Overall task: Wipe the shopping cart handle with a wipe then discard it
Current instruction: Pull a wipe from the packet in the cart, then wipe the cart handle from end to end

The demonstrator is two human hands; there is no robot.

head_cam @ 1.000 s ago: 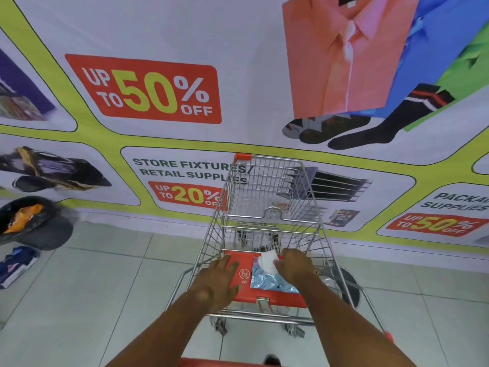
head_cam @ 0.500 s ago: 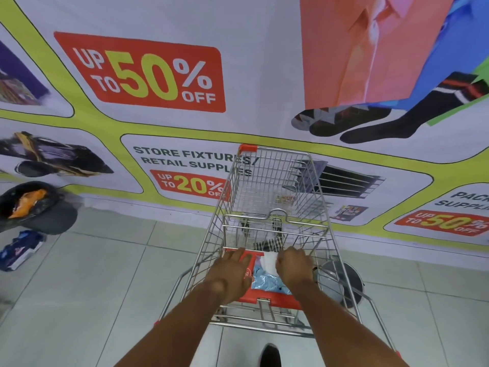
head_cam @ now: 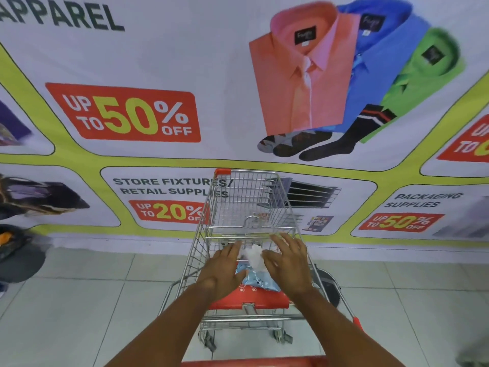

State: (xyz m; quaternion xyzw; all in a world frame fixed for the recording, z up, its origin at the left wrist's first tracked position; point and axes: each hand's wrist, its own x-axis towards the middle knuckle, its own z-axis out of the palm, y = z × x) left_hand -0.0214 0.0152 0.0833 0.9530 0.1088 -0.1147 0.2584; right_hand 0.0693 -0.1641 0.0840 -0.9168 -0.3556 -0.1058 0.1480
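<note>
A wire shopping cart [head_cam: 248, 207] stands in front of me, facing a printed wall banner. Its red handle [head_cam: 254, 363] shows only as a strip at the bottom edge. On the red child-seat flap [head_cam: 251, 298] lies a light blue wipes packet [head_cam: 260, 279]. My left hand [head_cam: 225, 268] rests over the packet's left side and holds it down. A white wipe [head_cam: 253, 256] sticks up out of the packet between my hands. My right hand [head_cam: 288, 263] is beside it with the thumb against the wipe, fingers stretched forward.
A black bin [head_cam: 18, 256] with something orange in it sits on the tiled floor at far left by the wall. A dark round object [head_cam: 329, 286] stands on the floor just right of the cart. The banner wall is close behind the cart.
My view has tilted upward. Both hands have reached a little further forward over the seat, and the white wipe stands further out of the packet.
</note>
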